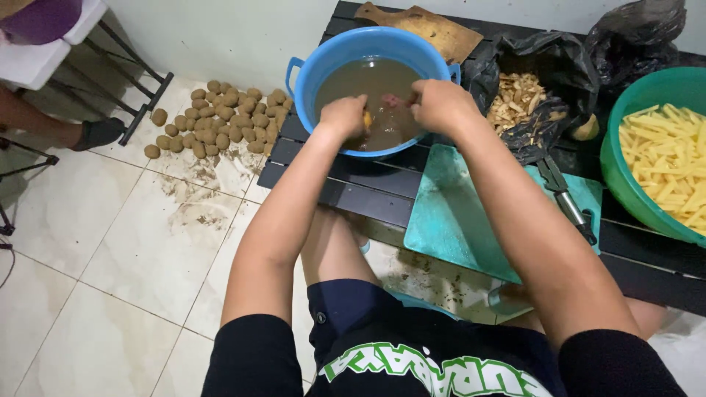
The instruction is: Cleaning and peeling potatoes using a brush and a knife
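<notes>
The left hand (343, 116) is positioned over the near rim of the blue tub (309, 70), fingers curled around a small yellow potato (366, 120) held at the surface of the water. The right hand (440, 104) is positioned just beside it, over the same tub, fingers bent downward toward the water; whether it grips anything cannot be told from this view. A pinkish item shows between the two hands, too unclear to identify.

The tub contains cloudy brown water (375, 84) and stands on a dark slatted table (353, 192). A wooden board (434, 28) lies behind the tub, at the far edge of the table.

To the right of the tub, a black plastic bag (559, 55) lies open and holds a heap of peelings (518, 97). A teal cutting board (460, 220) lies on the table in front of the bag, near the right forearm. A knife with a dark handle (565, 198) rests across the right part of this board.

At the right edge of the view, a green bowl (625, 184) holds cut potato sticks (669, 162).

On the tiled floor (110, 242), to the left of the table, lies a pile of unwashed brown potatoes (220, 117). Dirt smears mark the tiles near the pile. Another person's foot in a dark sock (99, 132) rests on the floor at the upper left, beside a black frame.
</notes>
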